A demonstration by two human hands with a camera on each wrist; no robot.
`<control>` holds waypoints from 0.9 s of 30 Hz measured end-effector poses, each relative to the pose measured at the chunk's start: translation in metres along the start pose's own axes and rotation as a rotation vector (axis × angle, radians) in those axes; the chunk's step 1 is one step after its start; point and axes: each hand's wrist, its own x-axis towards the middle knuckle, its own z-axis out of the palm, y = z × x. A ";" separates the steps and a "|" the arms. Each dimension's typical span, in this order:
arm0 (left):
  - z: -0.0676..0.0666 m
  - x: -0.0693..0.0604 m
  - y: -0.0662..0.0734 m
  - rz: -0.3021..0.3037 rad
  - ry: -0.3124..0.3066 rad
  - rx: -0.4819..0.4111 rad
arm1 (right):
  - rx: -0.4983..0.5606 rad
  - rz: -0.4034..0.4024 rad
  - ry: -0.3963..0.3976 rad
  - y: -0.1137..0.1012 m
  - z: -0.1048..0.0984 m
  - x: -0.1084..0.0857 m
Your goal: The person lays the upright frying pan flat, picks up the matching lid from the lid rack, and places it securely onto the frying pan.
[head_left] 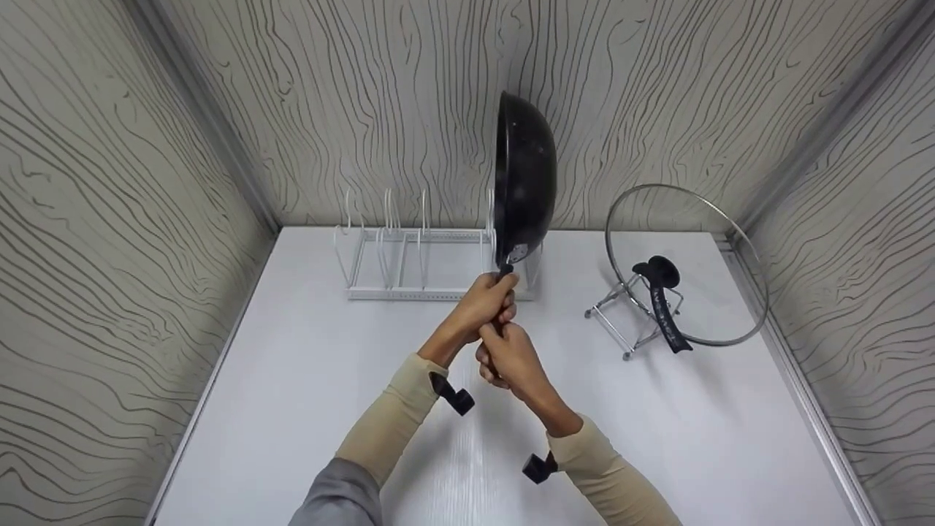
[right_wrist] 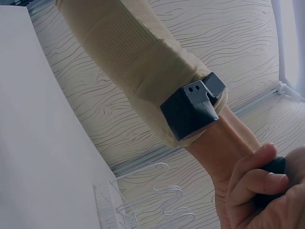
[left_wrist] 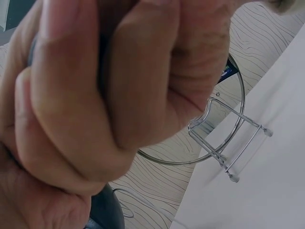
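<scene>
Beige sleeves (head_left: 398, 410), each with a black camera mount, enter from 7 and 5 o'clock in the head view. Light lettering runs along the black lid handle (head_left: 666, 310); it is too small to read with certainty. One silvery patch at the wok's handle joint shows no legible text. Black wok (head_left: 529, 175): held on edge, bowl toward 12 o'clock, handle toward 6, long axis close to the 12–6 line. Its mouth faces 9 o'clock; its rounded base faces 3. Grip: left hand (head_left: 488, 301) and right hand (head_left: 513, 356) are both closed around the handle — left nearer the bowl, right just below. The wok overlaps the 3 o'clock end of the white wire rack (head_left: 438, 295); contact cannot be told. Glass lid (head_left: 705, 267) leans on a wire stand (head_left: 611, 329), at 4 o'clock from the wok.
</scene>
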 end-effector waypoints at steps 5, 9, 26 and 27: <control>0.003 -0.001 0.002 0.001 0.003 0.004 | 0.002 0.002 0.010 -0.002 0.000 -0.002; 0.004 -0.001 0.003 0.007 0.009 0.008 | -0.005 -0.005 0.016 -0.004 0.000 -0.003; 0.009 -0.004 0.014 0.052 -0.035 -0.017 | -0.041 -0.032 0.005 -0.013 -0.004 -0.009; 0.009 -0.004 0.015 0.058 -0.041 -0.012 | -0.039 -0.030 0.004 -0.014 -0.004 -0.009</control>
